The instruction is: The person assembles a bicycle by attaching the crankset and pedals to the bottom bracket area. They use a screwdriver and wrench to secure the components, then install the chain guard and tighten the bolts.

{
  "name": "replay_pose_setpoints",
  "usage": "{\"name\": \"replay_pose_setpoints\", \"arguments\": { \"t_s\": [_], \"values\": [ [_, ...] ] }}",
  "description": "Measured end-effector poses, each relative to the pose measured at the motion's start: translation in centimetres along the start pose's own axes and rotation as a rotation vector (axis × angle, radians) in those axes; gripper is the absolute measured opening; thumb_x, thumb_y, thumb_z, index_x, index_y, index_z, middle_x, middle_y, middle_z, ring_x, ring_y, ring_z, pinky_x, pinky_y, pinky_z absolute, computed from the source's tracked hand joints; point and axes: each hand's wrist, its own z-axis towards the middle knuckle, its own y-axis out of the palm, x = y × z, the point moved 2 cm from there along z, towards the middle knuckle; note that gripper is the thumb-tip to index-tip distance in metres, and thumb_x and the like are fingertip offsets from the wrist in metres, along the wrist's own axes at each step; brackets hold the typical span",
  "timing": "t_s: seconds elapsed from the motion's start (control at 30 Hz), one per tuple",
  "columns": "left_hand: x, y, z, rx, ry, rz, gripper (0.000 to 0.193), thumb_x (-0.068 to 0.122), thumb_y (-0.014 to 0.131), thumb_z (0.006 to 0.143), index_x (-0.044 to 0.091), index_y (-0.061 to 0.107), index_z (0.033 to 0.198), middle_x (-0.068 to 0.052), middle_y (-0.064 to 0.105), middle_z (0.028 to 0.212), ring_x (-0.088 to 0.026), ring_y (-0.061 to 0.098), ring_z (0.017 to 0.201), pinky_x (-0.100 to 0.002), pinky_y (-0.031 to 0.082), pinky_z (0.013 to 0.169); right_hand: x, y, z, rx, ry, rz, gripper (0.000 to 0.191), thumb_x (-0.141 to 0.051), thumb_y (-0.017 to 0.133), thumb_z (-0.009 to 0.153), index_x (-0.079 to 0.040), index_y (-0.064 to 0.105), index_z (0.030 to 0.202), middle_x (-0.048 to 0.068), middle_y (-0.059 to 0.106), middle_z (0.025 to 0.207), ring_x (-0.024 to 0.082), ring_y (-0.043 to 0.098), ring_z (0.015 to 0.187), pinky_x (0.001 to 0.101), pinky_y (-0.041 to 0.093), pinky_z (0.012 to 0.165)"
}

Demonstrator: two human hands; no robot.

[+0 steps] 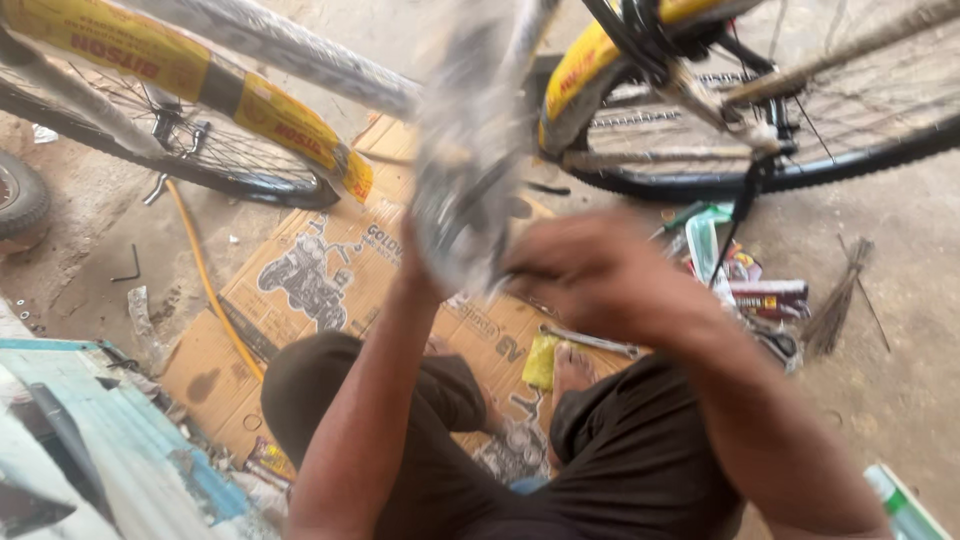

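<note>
At the centre of the frame a plastic-wrapped crank and chainring assembly (465, 215) of a new bicycle is being worked on by a seated person whose knees fill the lower middle. The right hand (590, 270) is laid over the lower right side of the wrapped part, just right of centre, with its fingers curled down around it; the picture is blurred there, so how tightly it is gripped cannot be told. The left hand (425, 275) is largely hidden behind the wrapping at its lower left edge, and the state of its fingers cannot be told. The bicycle frame (200, 75), taped with yellow labels, runs across the upper left, and the rear wheel (850, 160) stands at the upper right. A flattened cardboard sheet (320, 280) is spread below, with a yellow cloth (541, 360) and a spanner (590, 342) lying near the bare foot (572, 368) at lower centre. The step would likely be done best if the wrapped part were steadied with one hand while the other works, the fingers kept off the chainring teeth, and the spanner left within reach on the cardboard.
</note>
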Motion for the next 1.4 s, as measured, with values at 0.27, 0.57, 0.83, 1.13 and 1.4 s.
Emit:
{"name": "replay_pose_setpoints", "arguments": {
  "t_s": [0.27,0.57,0.83,1.13,1.4],
  "values": [
    [4.8,-5.5,-0.2,-0.142,0.128,0.558,0.075,0.047,0.079,0.086,-0.003,0.058,0.139,-0.017,0.069,0.114,-0.023,0.069,0.103,-0.037,0.058,0.093,10.0,4.3,7.0,-0.45,0.358,0.335,0.026,-0.027,0.071,0.087,-0.016,0.076,0.11,-0.003,0.077,0.098,0.01,0.073,0.086,0.0271,0.059,0.075],
    [5.6,-0.8,0.1,0.214,0.094,1.472,0.052,0.033,0.095,0.066,0.005,0.075,0.105,-0.004,0.079,0.087,-0.015,0.078,0.078,-0.029,0.063,0.072,16.0,5.5,11.1,0.104,0.393,0.991,0.039,-0.042,0.064,0.103,-0.014,0.056,0.077,-0.007,0.042,0.061,0.005,0.034,0.05,0.0226,0.028,0.043],
    [8.5,4.0,-2.8,0.156,0.541,1.637,0.051,0.035,0.08,0.085,0.0,0.067,0.12,-0.012,0.073,0.095,-0.02,0.063,0.06,-0.036,0.052,0.059,11.0,6.7,11.3,0.474,0.536,1.327,0.023,-0.028,0.066,0.1,-0.012,0.062,0.084,-0.003,0.056,0.062,0.008,0.046,0.042,0.0247,0.033,0.037],
    [8.9,6.3,-3.9,0.265,0.569,1.903,0.024,0.025,0.077,0.089,0.006,0.067,0.099,-0.009,0.074,0.092,-0.025,0.07,0.073,-0.039,0.051,0.065,10.0,6.0,10.2,0.651,0.522,1.392,0.024,-0.032,0.066,0.103,-0.01,0.062,0.093,0.0,0.063,0.069,0.005,0.046,0.043,0.0223,0.034,0.037],
    [6.3,2.4,-3.0,0.161,0.365,0.939,0.037,0.03,0.059,0.107,0.0,0.077,0.096,-0.006,0.073,0.08,-0.012,0.058,0.071,-0.029,0.046,0.068,10.2,7.7,9.5,0.684,0.429,1.13,0.029,-0.035,0.064,0.104,-0.008,0.065,0.094,0.0,0.064,0.074,0.004,0.045,0.047,0.0218,0.034,0.039]
  ]
}}
